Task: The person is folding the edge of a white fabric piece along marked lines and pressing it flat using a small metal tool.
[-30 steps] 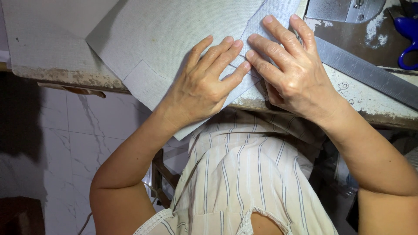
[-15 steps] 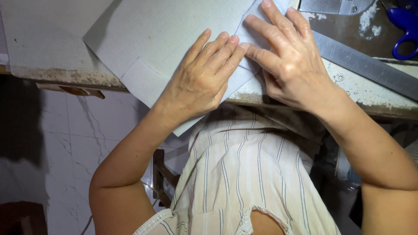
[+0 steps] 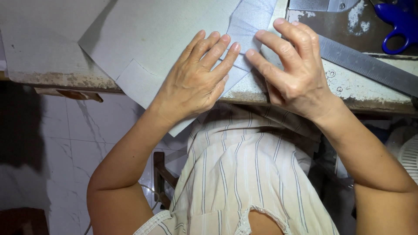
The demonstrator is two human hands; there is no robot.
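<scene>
Head view shows two hands, one grey cloth piece, one metal ruler and one pair of blue scissors on a worn table. The left hand lies flat, palm down, on the cloth, its fingers straight and close together, the tips pressing a folded strip of the cloth near its upper right part. The right hand is arched just beside the left, fingers spread apart and bent; the tip of its forefinger touches the folded strip close to the left hand's fingertips, while the palm hovers over the table edge. Neither hand grips anything; both only press down. The cloth covers the left and middle of the table, and one corner hangs over the front edge under the left wrist. The ruler lies slanted to the right of the right hand, near it. The scissors rest at the far right corner, well apart from both hands.
</scene>
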